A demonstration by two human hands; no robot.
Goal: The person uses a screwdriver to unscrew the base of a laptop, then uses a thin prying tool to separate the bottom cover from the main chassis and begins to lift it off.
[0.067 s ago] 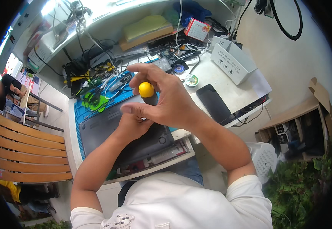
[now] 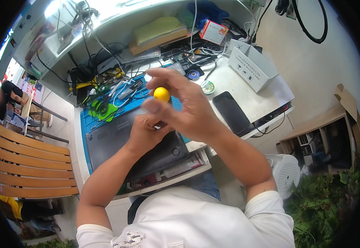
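Note:
A tool that looks like a screwdriver, with a round yellow cap [image 2: 161, 94] and a dark handle under it, stands nearly upright over an overturned dark laptop [image 2: 109, 142]. My left hand [image 2: 146, 133] is closed around its lower part, though the fingers hide the grip and the tip. Curved about the yellow cap is my right hand [image 2: 188, 109], its fingers and thumb apart and slightly blurred. The laptop lies bottom side up on a blue work mat [image 2: 85, 136] at the desk's front.
Green and yellow tools with cables [image 2: 101, 105] lie at the mat's left rear. A black phone [image 2: 231, 110], a solder spool [image 2: 207, 87] and an open white box [image 2: 252, 68] are on the right. A slatted wooden bench [image 2: 33, 165] stands left of the desk.
The yellow cap has shifted slightly right and away from me. My right thumb and fingers have moved the same way, the thumb now close by the cap. The laptop has stayed put.

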